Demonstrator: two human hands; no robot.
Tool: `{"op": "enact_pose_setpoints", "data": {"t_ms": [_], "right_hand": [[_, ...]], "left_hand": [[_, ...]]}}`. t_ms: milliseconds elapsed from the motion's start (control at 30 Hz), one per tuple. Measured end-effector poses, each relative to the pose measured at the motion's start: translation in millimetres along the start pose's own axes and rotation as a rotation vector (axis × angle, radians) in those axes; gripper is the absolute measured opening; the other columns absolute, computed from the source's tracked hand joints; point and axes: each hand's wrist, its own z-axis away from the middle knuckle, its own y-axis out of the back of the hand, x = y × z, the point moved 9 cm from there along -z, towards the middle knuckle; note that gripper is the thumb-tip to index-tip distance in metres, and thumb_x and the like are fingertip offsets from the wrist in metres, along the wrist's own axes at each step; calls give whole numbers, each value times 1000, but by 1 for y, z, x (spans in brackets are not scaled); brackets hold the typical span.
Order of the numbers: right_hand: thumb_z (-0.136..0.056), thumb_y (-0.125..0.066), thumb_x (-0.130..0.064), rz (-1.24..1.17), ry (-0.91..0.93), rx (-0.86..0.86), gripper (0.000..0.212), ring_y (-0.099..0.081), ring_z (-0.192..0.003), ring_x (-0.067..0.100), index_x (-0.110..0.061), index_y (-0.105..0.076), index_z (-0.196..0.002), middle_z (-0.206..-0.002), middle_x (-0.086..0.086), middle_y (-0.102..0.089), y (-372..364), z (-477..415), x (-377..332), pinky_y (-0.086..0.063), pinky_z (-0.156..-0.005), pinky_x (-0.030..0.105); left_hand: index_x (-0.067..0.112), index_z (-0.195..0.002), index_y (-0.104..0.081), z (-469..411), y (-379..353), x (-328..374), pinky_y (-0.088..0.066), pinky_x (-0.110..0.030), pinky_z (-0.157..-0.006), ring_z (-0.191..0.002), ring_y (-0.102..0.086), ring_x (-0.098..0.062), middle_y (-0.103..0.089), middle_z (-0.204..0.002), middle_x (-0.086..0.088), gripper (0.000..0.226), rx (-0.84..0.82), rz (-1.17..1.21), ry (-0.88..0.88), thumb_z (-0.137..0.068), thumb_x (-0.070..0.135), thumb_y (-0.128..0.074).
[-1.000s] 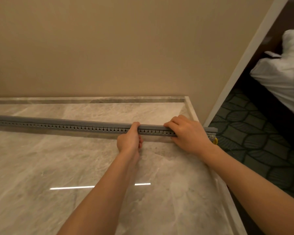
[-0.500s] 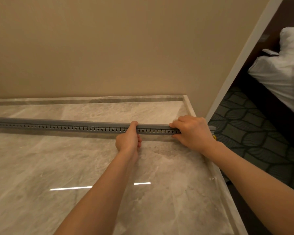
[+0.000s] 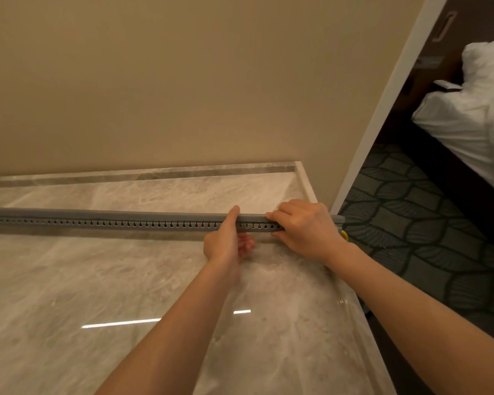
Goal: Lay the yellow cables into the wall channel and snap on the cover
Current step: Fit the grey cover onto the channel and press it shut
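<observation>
- Your long grey slotted plastic channel (image 3: 126,220) lies flat across the polished marble surface (image 3: 97,280), well apart from the beige wall (image 3: 183,81). Its right end pokes out just past your right wrist.
- Only a small loop of yellow cable (image 3: 344,235) shows, at that right end beside your wrist. Flecks of yellow also glint through the slots between your hands, so the cables look already laid inside.
- Your hands have closed up in the last second: the gap between your left thumb and your right fingertips is clearly narrower than it was.
- Your left hand (image 3: 226,243) sets its thumb (image 3: 235,213) straight up onto the top edge. The other fingers are tucked below the channel and blurred, so you cannot tell whether they grip anything.
- Your right hand (image 3: 305,228) has its fingers (image 3: 277,216) curled together over the top of the channel, clamping it down.
- The grey cover strip (image 3: 154,215) seems seated along the left stretch. Judging by the hands, you are pressing home the last section near the right end.
- Watch that loop of cable: it could get pinched under the cover's end.
</observation>
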Motion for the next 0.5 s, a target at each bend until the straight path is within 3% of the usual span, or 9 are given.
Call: {"op": "enact_pose_setpoints", "data": {"t_ms": [167,267,367,500], "right_hand": [[-65,-81,-15,-39,25,6,23,-62,-62,25,-9,-72,-85,-71,6,-67,1,7,2,-48,-44,28],[-65,-80,-15,-103,-8,-28,25,-64,-66,26,-9,-72,-88,-73,7,-69,2,8,7,-50,-45,32],[-71,-77,-19,-178,-56,-99,29,-64,-82,24,-14,-71,-100,-87,4,-70,0,9,18,-51,-55,33],[-74,-75,-16,-210,-74,-146,37,-62,-94,23,-15,-67,-110,-100,4,-68,5,25,31,-54,-65,38]], "left_hand": [[3,-75,-59,17,-33,-20,-43,-18,-35,-39,-54,-14,-53,-56,-7,41,-189,-3,121,-81,44,-65],[4,-76,-58,19,-35,-18,-37,-17,-32,-33,-49,-13,-49,-48,-3,34,-136,-9,60,-84,37,-60],[5,-73,-58,19,-34,-14,-34,-17,-31,-30,-47,-12,-48,-36,0,32,-82,-28,5,-84,34,-58],[4,-72,-56,18,-33,-14,-34,-18,-31,-30,-47,-13,-51,-48,-7,33,-53,-52,-4,-84,36,-57]]}}
